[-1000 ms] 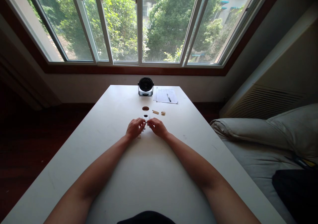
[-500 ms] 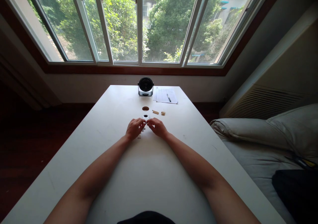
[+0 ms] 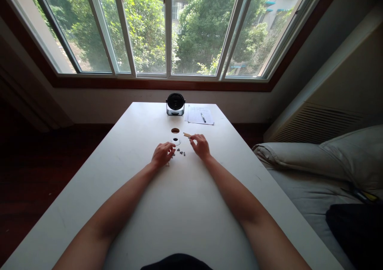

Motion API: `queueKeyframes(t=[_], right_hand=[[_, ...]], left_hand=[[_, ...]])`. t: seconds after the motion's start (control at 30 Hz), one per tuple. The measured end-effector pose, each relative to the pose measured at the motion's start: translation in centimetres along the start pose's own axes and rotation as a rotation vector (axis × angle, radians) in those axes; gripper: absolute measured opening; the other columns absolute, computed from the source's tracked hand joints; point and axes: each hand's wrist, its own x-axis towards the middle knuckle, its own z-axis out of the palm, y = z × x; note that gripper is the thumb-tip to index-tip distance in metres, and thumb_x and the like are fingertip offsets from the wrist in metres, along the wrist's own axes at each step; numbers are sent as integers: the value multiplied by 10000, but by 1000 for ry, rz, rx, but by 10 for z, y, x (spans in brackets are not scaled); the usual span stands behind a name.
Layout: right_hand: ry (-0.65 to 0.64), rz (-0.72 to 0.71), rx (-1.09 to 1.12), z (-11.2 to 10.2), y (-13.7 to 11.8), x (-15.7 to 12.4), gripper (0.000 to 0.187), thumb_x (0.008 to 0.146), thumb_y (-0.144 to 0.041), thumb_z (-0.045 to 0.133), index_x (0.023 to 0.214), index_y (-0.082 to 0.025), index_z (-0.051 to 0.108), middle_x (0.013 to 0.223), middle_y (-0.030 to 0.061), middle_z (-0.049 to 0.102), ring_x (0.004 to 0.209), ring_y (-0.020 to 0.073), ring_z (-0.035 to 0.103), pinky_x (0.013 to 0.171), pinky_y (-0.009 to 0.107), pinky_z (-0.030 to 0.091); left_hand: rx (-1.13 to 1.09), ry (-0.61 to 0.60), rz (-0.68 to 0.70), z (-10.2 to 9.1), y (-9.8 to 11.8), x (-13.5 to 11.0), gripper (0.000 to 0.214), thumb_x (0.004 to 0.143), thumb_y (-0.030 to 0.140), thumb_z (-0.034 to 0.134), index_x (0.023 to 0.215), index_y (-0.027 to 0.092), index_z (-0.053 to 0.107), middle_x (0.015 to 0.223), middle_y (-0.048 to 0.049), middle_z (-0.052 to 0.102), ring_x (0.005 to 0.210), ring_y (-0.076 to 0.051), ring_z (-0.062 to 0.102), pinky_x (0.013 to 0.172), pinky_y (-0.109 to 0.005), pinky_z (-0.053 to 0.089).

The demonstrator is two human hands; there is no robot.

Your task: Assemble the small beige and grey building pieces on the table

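My left hand [image 3: 163,153] rests over the white table [image 3: 179,206], its fingers bent and the thumb apart from them. I see nothing held in it. Several small dark pieces [image 3: 181,152], too small to identify, lie just right of its fingertips. Light-coloured bits [image 3: 167,164] are partly hidden beneath that hand. My right hand [image 3: 201,145] is at the near right end of a tan studded strip [image 3: 187,135], thumb and forefinger apart. Whether it touches the strip is unclear. A clear-rimmed disc [image 3: 175,142] with a dark centre lies between the hands.
Beyond the disc is a round hole [image 3: 175,131] in the tabletop. A small black fan [image 3: 175,102] stands at the far edge, beside paper sheets [image 3: 196,115] with a pen [image 3: 203,117] on them. A grey sofa [image 3: 302,174] borders the table's right side.
My hands were together at the fingertips near the disc. The right has moved right and away, now covering a second tan piece. Small dark pieces have come into view; the left has barely moved.
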Motion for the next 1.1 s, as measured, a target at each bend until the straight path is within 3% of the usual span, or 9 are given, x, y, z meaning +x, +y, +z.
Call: queueKeyframes(t=[0.1,0.17,0.3,0.47,0.77,1.1], right_hand=[[49,258,-204,-12,33,3,178,939,-298,552,996,-199,688,960,103,653,994,269,525,908,399,426],[2,400,-318,-19,51,2,182,921,-313,571,967,-209,714,976,108,634,1001,271,509,895,385,413],[-75,533,-415,-23,69,-1,186,904,-329,595,969,-241,745,1020,113,611,1031,274,491,890,381,387],[-56,556,-452,-22,70,-2,198,903,-313,591,1020,-237,730,1070,121,601,1060,277,480,881,380,375],[-54,507,-430,-17,71,-1,150,878,-211,561,934,-218,700,1016,102,619,1016,258,494,869,360,384],[-72,509,-428,-16,71,-1,240,915,-205,529,1059,-235,719,1096,118,612,1091,278,487,912,380,379]], left_hand=[[10,-25,18,0,-1,0,125,940,246,526,931,246,651,858,-10,694,762,-158,644,821,-330,442],[16,-38,27,0,0,0,132,938,239,525,887,241,648,854,-12,695,765,-159,637,813,-328,438],[23,-40,32,0,1,-1,140,932,226,526,865,240,647,850,-13,696,770,-165,627,800,-331,433],[35,-46,34,-1,2,-1,152,929,217,517,859,239,650,845,-15,691,768,-166,625,813,-333,440],[29,-35,45,-1,2,0,157,936,221,516,850,241,646,829,-9,682,744,-162,613,802,-331,437],[39,-42,39,-1,3,0,155,931,222,523,847,239,653,819,-13,683,749,-165,615,791,-326,435]])
